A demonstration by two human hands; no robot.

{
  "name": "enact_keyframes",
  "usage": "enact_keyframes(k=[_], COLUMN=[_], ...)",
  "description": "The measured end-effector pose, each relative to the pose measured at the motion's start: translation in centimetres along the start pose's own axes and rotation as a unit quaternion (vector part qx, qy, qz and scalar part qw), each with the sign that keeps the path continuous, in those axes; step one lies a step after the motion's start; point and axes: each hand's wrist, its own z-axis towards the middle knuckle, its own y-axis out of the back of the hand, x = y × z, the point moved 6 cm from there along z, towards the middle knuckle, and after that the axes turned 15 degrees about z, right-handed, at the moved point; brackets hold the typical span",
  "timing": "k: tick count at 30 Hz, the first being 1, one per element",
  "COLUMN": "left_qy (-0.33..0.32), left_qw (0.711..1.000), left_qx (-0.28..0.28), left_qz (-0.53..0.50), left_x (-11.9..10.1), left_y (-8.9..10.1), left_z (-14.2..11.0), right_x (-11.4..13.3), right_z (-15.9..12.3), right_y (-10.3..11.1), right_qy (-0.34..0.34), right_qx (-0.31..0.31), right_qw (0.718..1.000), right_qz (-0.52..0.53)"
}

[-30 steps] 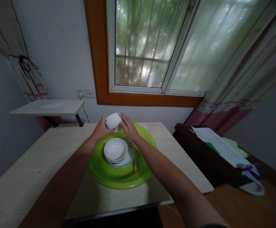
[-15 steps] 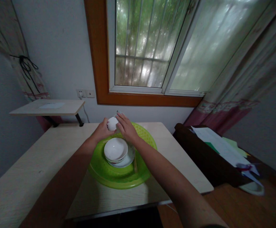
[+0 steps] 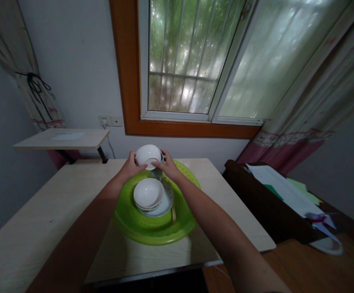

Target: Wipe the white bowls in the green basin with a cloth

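Note:
A white bowl (image 3: 148,154) is held up over the far part of a round green tray (image 3: 152,235), tilted so that its underside and foot ring face me. My left hand (image 3: 130,167) grips its left side, thumb on the base. My right hand (image 3: 169,167) closes on the right side, thumb also by the base; its other fingers are partly hidden behind the bowl. A greyish piece (image 3: 156,174), perhaps cloth, hangs below the bowl near my right hand. On the tray, stacked white bowls (image 3: 148,193) rest on a white plate (image 3: 166,205). Chopsticks (image 3: 173,211) lie right of them.
The pale wooden table (image 3: 73,195) stands against the wall under a barred window. A small raised shelf (image 3: 57,140) with a paper on it is at the left. On the right, papers (image 3: 282,189) lie on a dark brown piece of furniture.
The bowl has been turned so more of its underside faces me. My right hand has shifted from lying flat over it to gripping its right side.

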Motion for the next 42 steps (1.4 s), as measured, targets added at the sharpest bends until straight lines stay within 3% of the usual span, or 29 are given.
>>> enact_keyframes(k=[4,8,11,16,23,26,30,35,39,42], left_qy=[-0.025,-0.052,-0.056,-0.047,-0.042,-0.032,0.006,0.057,0.057,0.025], left_qw=[1.000,0.995,0.988,0.987,0.989,0.992,0.995,0.992,0.993,0.995], left_qx=[0.011,0.029,0.028,0.026,0.031,0.015,-0.045,-0.102,-0.076,-0.026], left_qz=[-0.006,0.084,0.141,0.150,0.136,0.120,0.092,0.046,0.068,0.097], left_x=[-0.4,-1.3,-1.8,-2.0,-2.8,-2.7,-1.8,-0.7,-0.9,-1.5], left_y=[-0.2,-0.3,-0.1,0.1,0.4,0.8,1.7,2.5,2.2,1.5], left_z=[-0.2,-0.8,-1.1,-1.1,-1.3,-1.1,-0.5,-0.1,-0.4,-0.7], right_x=[0.7,1.7,2.4,4.1,6.0,6.6,7.2,6.7,4.9,3.5], right_z=[0.3,0.2,-0.1,-1.0,-2.7,-3.1,-3.2,-2.5,-1.6,-0.9], right_y=[0.0,-0.7,-1.0,-1.8,-5.0,-5.7,-5.7,-4.4,-2.7,-1.4], right_qy=[0.077,0.151,0.180,0.210,0.271,0.286,0.298,0.260,0.192,0.142], right_qx=[0.031,0.110,0.136,0.148,0.210,0.224,0.221,0.173,0.097,0.051], right_qw=[0.994,0.967,0.951,0.932,0.858,0.842,0.854,0.913,0.959,0.977], right_qz=[-0.076,-0.171,-0.214,-0.257,-0.382,-0.398,-0.366,-0.262,-0.186,-0.152])
